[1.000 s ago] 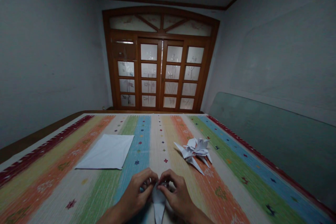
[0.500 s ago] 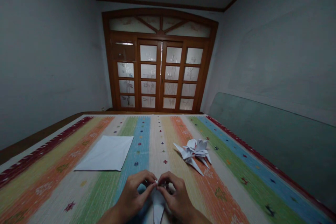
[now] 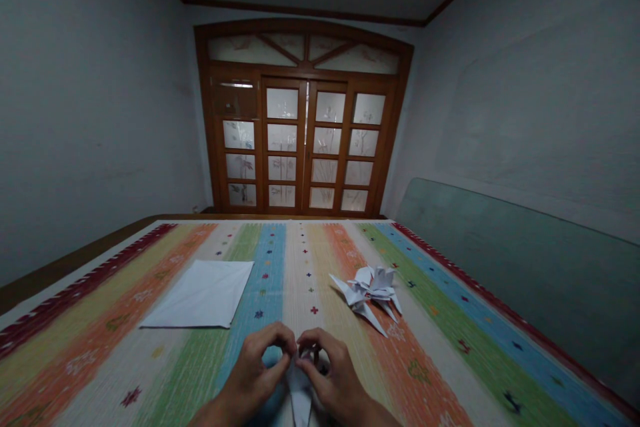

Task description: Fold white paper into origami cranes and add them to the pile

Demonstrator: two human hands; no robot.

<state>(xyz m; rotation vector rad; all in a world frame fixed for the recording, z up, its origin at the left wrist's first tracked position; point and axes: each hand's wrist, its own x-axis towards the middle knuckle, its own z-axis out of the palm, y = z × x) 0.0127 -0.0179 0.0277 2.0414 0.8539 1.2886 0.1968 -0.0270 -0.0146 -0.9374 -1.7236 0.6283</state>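
Near the table's front edge, my left hand (image 3: 263,367) and my right hand (image 3: 333,370) meet with fingertips almost touching. Both pinch the upper end of a narrow folded piece of white paper (image 3: 301,400), whose long point runs down toward me. The fingers cover its top. To the right, beyond my right hand, rests a cluster of folded white paper cranes (image 3: 373,293) with pointed tips; how many there are I cannot tell. A flat square stack of white paper (image 3: 203,293) lies to the left, beyond my left hand.
A striped, many-coloured tablecloth (image 3: 185,373) covers the table. Along the right side stands a pale green panel (image 3: 500,260) against the wall. Wooden doors with glass panes (image 3: 300,140) close off the far end of the room.
My fingertips have shifted slightly at the top of the folded paper, the right thumb now lying across it. The paper stack and the cranes have stayed in place.
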